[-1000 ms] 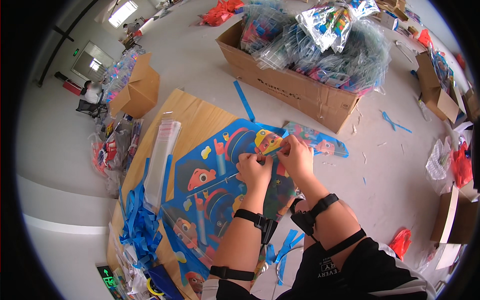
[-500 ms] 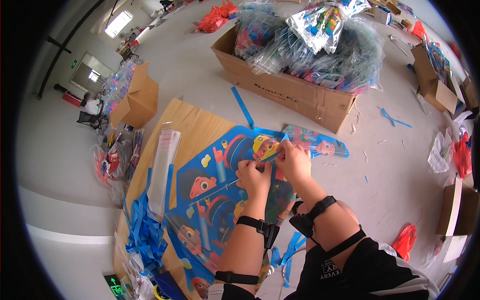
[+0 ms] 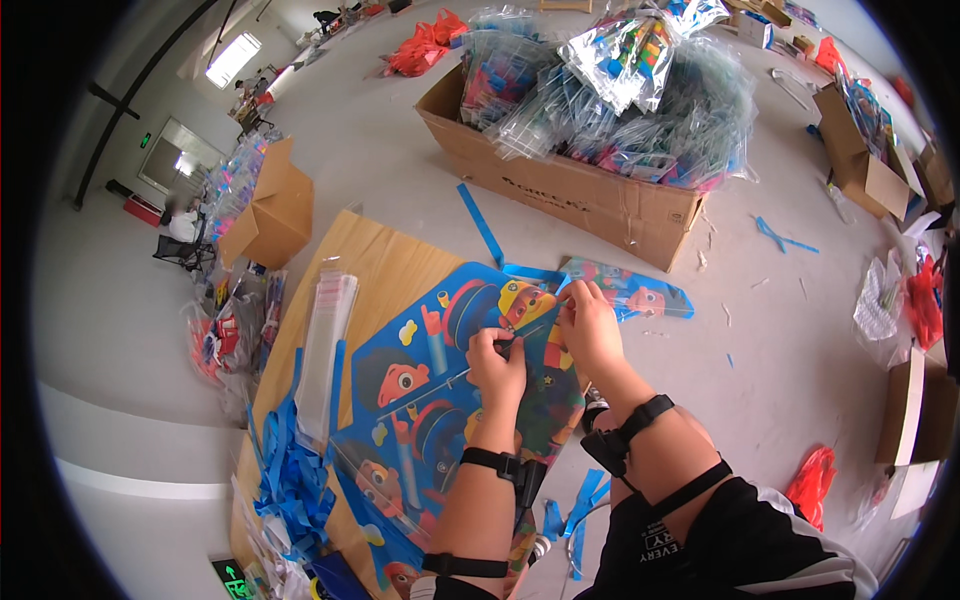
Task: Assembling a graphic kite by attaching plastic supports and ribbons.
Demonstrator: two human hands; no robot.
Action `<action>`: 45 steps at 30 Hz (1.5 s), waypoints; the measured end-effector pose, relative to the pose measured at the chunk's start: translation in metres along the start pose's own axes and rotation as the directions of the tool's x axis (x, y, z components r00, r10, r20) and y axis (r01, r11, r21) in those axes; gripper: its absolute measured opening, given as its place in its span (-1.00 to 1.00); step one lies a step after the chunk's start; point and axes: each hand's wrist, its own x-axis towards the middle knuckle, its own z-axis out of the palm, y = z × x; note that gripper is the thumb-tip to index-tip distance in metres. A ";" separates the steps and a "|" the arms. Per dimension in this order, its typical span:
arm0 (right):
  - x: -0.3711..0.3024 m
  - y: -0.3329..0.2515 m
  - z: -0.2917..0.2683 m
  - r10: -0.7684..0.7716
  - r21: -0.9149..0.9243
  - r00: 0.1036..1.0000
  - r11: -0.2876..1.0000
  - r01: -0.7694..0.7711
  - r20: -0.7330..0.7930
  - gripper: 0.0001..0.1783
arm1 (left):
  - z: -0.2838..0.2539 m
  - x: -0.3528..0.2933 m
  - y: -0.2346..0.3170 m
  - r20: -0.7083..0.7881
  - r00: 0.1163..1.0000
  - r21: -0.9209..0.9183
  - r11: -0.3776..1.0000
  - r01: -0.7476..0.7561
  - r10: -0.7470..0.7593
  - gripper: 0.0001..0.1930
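Blue cartoon-printed kites (image 3: pixel 400 375) lie in a stack on the wooden table, with thin rods across them. My left hand (image 3: pixel 495 370) is closed in a pinch over the middle of the top kite. Something small and dark shows at its fingertips, too small to name. To its right, my right hand (image 3: pixel 592 325) pinches the kite's edge between thumb and fingers, beside the yellow-capped figure. A pale line runs over the print between the two hands. Another printed piece (image 3: pixel 640 290) sticks out past the right hand.
On the wooden table (image 3: pixel 385 245) lie a bundle of clear plastic sleeves (image 3: pixel 325 350) and a heap of blue ribbons (image 3: pixel 295 480). A large carton (image 3: pixel 590 205) full of bagged goods stands beyond. More cartons (image 3: pixel 275 205) and red bags (image 3: pixel 425 45) sit on the floor.
My left hand has drawn a little to the left, away from the right hand, so the gap between them is wider. The right hand stays near the kite's edge.
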 end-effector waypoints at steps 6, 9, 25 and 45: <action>-0.011 0.002 -0.004 -0.369 -0.049 0.930 0.928 0.368 -0.003 -0.81 | -0.018 -0.021 0.001 0.105 0.846 0.179 0.827 -0.533 0.523 -0.61; -0.024 -0.004 0.002 -0.355 -0.191 0.923 0.905 0.379 0.147 -0.72 | -0.020 -0.029 0.002 0.226 0.838 0.407 0.733 -0.545 0.497 -0.54; -0.035 -0.002 -0.007 -0.307 -0.382 0.942 0.860 0.337 0.138 -0.64 | -0.014 -0.032 -0.005 0.149 0.858 0.406 0.760 -0.507 0.492 -0.48; -0.102 -0.136 -0.096 -0.684 0.380 0.718 0.703 0.601 0.129 -0.88 | -0.307 -0.304 -0.176 -0.118 0.975 -0.164 0.972 0.170 -0.190 -0.82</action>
